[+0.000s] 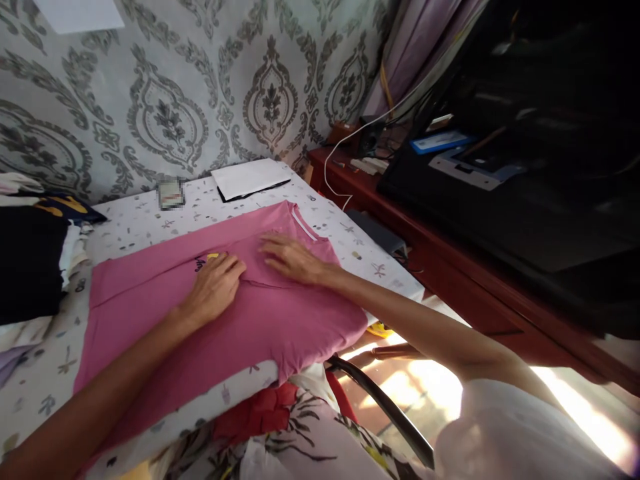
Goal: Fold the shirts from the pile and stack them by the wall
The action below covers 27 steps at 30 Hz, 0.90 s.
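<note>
A pink T-shirt [170, 340] lies spread on the table, partly folded over along its upper side. Its collar points to the far right, and the near right part hangs over the table's edge. My left hand [215, 283] rests on the middle of the shirt beside a small yellow and black print, its fingers slightly bent against the cloth and its thumb hidden. Nearer the collar, my right hand [293, 259] lies palm down with fingers stretched over the fabric. Neither hand shows cloth gripped in it.
The table has a white patterned cover [360, 250]. Dark and white clothes [33, 260] are piled at the left. White papers [250, 179] and a small blurred item [171, 193] lie near the wall. A reddish cabinet [450, 287] with a large black screen [540, 167] stands at right.
</note>
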{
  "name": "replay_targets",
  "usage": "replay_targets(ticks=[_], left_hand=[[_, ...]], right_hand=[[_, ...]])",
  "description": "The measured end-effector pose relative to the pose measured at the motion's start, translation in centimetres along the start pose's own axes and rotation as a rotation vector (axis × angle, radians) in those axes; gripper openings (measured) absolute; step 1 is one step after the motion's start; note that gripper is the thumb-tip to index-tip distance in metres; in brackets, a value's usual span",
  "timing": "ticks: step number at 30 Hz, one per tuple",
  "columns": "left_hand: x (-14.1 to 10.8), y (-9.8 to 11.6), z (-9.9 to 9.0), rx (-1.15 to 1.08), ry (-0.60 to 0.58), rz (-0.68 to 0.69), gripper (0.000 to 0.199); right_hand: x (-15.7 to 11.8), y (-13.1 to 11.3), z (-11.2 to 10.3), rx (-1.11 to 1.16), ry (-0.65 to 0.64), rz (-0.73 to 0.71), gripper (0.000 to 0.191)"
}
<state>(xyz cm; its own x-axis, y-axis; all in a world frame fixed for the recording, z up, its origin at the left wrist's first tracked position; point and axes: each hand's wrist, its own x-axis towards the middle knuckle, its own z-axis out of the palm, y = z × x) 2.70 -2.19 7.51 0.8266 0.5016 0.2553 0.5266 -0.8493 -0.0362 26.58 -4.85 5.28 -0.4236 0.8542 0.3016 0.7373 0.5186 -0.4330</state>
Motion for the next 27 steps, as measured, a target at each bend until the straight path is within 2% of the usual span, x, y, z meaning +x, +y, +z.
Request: replay_targets(ticks=[2,5,9,13,16,20,23,27], left_hand=[[0.0,-0.1,0.2,-0.030,-0.003,0.003,0.026],[0.0,-0.5,0.5,-0.096,-0.072,0.036,0.025],[-0.4,-1.7,0.6,-0.241,-0.099,0.020,0.024],[-0.7,-2.6,0.0,-0.409,-0.091,-0.121,0.016],[-0.6,-2.1,-0.1,-0.421,-0.092,-0.224,0.005],[-0.1,-0.3,0.4,-0.315,-0.050,-0.245,0.013],[0.4,0.7,1.2,-0.274,-0.003,-0.302,0.012],[1.3,0.9,1.4,-0.270,0.056,-0.397,0.009]], right_hand=[[-1.3,-0.8,0.7,-0.012,-0.031,-0.019,0.037],[-2.8,-1.4,1.6,-0.032,-0.041,0.011,0.040],[-4.3,-1.6,1.6,-0.030,-0.014,0.047,0.040],[-5.1,-2.2,0.9,-0.051,-0.028,0.069,0.038],[-4.5,-3.1,0.6,-0.070,-0.017,0.048,0.037],[-2.2,-4.3,1.3,-0.060,0.002,0.024,0.029],[-0.8,-4.4,2.2,-0.015,0.035,0.113,0.008],[-0.5,-3.5,2.8,0.190,0.132,0.228,0.007]])
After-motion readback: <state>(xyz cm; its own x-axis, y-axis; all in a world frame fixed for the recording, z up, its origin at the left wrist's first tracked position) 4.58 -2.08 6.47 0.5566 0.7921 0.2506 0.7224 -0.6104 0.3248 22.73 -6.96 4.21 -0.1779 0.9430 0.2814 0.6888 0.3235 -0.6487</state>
